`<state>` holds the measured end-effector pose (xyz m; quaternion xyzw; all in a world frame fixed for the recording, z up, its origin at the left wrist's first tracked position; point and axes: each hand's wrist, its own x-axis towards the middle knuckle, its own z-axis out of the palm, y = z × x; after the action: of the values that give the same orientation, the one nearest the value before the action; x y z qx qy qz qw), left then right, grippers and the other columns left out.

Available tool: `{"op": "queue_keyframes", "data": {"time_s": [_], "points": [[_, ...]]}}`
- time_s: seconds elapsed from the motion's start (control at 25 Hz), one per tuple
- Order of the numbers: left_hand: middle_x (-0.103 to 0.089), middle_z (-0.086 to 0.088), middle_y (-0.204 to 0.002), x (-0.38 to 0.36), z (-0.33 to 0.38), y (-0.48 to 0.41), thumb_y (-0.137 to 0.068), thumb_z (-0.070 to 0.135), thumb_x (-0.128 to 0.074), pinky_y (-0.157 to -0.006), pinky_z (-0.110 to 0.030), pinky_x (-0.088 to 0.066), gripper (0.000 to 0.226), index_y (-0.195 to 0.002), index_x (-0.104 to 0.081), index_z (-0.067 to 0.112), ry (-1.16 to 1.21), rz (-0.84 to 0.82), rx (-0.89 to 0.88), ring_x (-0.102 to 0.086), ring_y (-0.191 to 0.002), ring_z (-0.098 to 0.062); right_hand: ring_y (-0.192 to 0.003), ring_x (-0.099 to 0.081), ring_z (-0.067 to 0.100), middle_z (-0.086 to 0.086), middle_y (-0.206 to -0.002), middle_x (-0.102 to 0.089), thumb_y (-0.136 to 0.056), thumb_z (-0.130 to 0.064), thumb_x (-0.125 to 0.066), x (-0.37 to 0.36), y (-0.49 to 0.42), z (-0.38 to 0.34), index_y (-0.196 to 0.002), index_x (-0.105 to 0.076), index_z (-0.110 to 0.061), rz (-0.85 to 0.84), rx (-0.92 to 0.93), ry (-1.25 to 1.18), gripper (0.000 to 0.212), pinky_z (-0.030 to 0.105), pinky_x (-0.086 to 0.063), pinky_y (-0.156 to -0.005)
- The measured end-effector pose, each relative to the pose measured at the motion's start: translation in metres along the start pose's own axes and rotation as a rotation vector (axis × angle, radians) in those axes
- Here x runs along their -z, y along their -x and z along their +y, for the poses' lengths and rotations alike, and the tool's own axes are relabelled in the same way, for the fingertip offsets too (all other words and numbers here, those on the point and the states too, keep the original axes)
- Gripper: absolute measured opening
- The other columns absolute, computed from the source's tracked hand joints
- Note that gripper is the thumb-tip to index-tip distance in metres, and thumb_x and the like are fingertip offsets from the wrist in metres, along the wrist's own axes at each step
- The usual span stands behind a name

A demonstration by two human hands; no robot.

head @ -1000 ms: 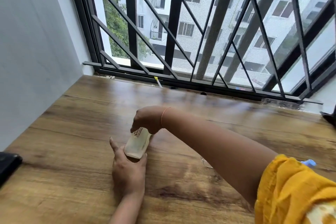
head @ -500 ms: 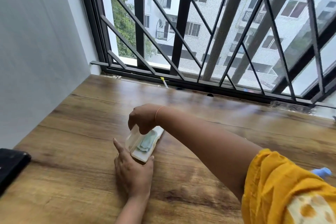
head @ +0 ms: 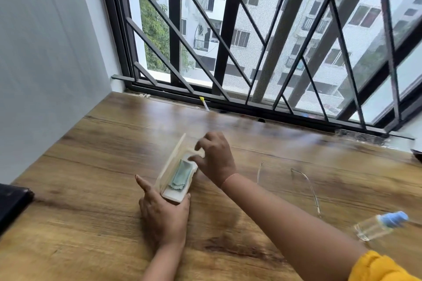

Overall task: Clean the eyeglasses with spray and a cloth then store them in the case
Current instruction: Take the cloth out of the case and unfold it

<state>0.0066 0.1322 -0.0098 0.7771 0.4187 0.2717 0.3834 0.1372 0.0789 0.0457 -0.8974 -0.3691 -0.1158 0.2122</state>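
The cream rectangular plastic case (head: pixel 174 195) lay left of centre on the wooden bench (head: pixel 91 166), and its lid, shut a second earlier, now stood up along the left side. Inside lay a folded pale green cloth (head: pixel 181 177) with a scalloped edge. The left hand (head: pixel 163 217) gripped the near end of the case, thumb on one side and fingers on the other. The right hand (head: pixel 217 159) had let go of the lid and was over the far end with fingers curled; motion blur hid whether it pinched anything. The thin wire-framed eyeglasses (head: pixel 312 189) sat on the bench to the right, partly behind the right forearm. A clear spray bottle with a blue cap (head: pixel 374 228) lay on its side further right. With the case open, the cloth could probably be lifted out next; cleaning had not begun.
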Motion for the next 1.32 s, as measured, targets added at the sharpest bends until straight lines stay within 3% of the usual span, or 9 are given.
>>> {"op": "queue_keyframes", "data": {"time_s": [0.12, 0.36, 0.44, 0.6, 0.72, 0.84, 1.0, 1.2, 1.32], "points": [[-0.057, -0.034, -0.107, 0.001, 0.000, -0.001, -0.052, 0.019, -0.088, -0.082, -0.047, -0.041, 0.123, -0.146, -0.010, -0.001, 0.000, -0.014, 0.000, -0.048, -0.102, -0.044, -0.108, -0.039, 0.027, 0.008, -0.105, -0.056, -0.074, -0.052, -0.066, -0.009, 0.009, -0.014, -0.101, -0.068, -0.013, -0.340, -0.252, 0.080, 0.047, 0.040, -0.033, -0.090], [-0.057, -0.032, -0.112, 0.001, -0.001, 0.001, -0.053, 0.018, -0.087, -0.084, -0.046, -0.038, 0.123, -0.146, -0.008, 0.001, 0.012, -0.001, -0.016, -0.046, -0.104, -0.042, -0.111, -0.037, 0.031, 0.011, -0.111, -0.053, -0.075, -0.030, -0.064, -0.016, 0.001, -0.027, -0.100, -0.068, -0.014, -0.387, -0.428, -0.085, 0.030, 0.037, -0.031, -0.089], [-0.057, -0.031, -0.114, 0.000, -0.002, 0.001, -0.053, 0.018, -0.087, -0.085, -0.045, -0.037, 0.122, -0.146, -0.009, 0.000, 0.005, 0.006, -0.026, -0.046, -0.104, -0.042, -0.103, -0.046, 0.029, 0.010, -0.100, -0.060, -0.064, -0.029, -0.065, -0.011, 0.003, -0.026, -0.084, -0.070, -0.017, -0.312, -0.515, -0.337, 0.024, 0.034, -0.037, -0.084], [-0.059, -0.030, -0.113, -0.004, -0.004, 0.000, -0.046, 0.015, -0.089, -0.089, -0.039, -0.029, 0.115, -0.142, -0.027, -0.003, -0.042, 0.041, -0.120, -0.053, -0.100, -0.045, -0.055, -0.048, 0.020, 0.005, -0.057, -0.049, -0.057, -0.003, -0.055, 0.007, 0.023, -0.015, -0.052, -0.050, -0.018, 0.252, -0.860, -1.134, 0.017, 0.030, -0.040, -0.051], [-0.061, -0.030, -0.103, -0.004, -0.003, 0.001, -0.043, 0.011, -0.090, -0.087, -0.037, -0.028, 0.103, -0.134, -0.043, -0.002, -0.066, 0.063, -0.149, -0.055, -0.092, -0.044, -0.038, -0.037, 0.017, 0.006, -0.050, -0.043, -0.070, -0.010, -0.044, 0.005, 0.038, -0.019, -0.057, -0.050, -0.013, 0.077, -1.068, -1.142, 0.015, 0.017, -0.027, -0.039], [-0.062, -0.029, -0.091, -0.003, -0.002, 0.001, -0.041, 0.008, -0.090, -0.081, -0.037, -0.029, 0.095, -0.127, -0.051, -0.003, -0.088, 0.055, -0.171, -0.056, -0.085, -0.044, -0.047, -0.043, 0.018, 0.002, -0.052, -0.048, -0.061, -0.049, -0.059, 0.000, 0.031, -0.029, -0.049, -0.051, -0.017, -0.161, -0.984, -0.940, 0.035, 0.025, -0.030, -0.046], [-0.063, -0.030, -0.086, -0.004, -0.002, 0.000, -0.039, 0.005, -0.090, -0.077, -0.036, -0.030, 0.089, -0.120, -0.055, -0.006, -0.100, 0.061, -0.196, -0.057, -0.080, -0.044, -0.064, -0.049, 0.019, 0.003, -0.062, -0.054, -0.071, -0.032, -0.072, -0.007, 0.029, -0.024, -0.049, -0.043, -0.020, -0.126, -0.864, -0.779, 0.038, 0.028, -0.039, -0.061], [-0.061, -0.030, -0.096, -0.004, -0.004, 0.001, -0.044, 0.006, -0.089, -0.084, -0.045, -0.040, 0.081, -0.118, -0.059, -0.002, -0.089, 0.046, -0.193, -0.055, -0.090, -0.043, -0.055, -0.049, 0.022, 0.008, -0.062, -0.046, -0.083, -0.010, -0.062, 0.030, 0.057, -0.007, -0.065, -0.047, -0.013, -0.083, -1.050, -1.341, 0.023, 0.027, -0.044, -0.045], [-0.059, -0.032, -0.103, -0.001, 0.000, 0.005, -0.043, 0.005, -0.089, -0.085, -0.051, -0.042, 0.083, -0.119, -0.057, -0.002, -0.083, 0.017, -0.193, -0.053, -0.093, -0.046, -0.071, -0.055, 0.027, 0.016, -0.079, -0.053, -0.085, 0.004, -0.048, 0.079, 0.086, 0.015, -0.081, -0.053, -0.007, 0.035, -1.063, -1.538, 0.012, 0.036, -0.052, -0.060]]}}
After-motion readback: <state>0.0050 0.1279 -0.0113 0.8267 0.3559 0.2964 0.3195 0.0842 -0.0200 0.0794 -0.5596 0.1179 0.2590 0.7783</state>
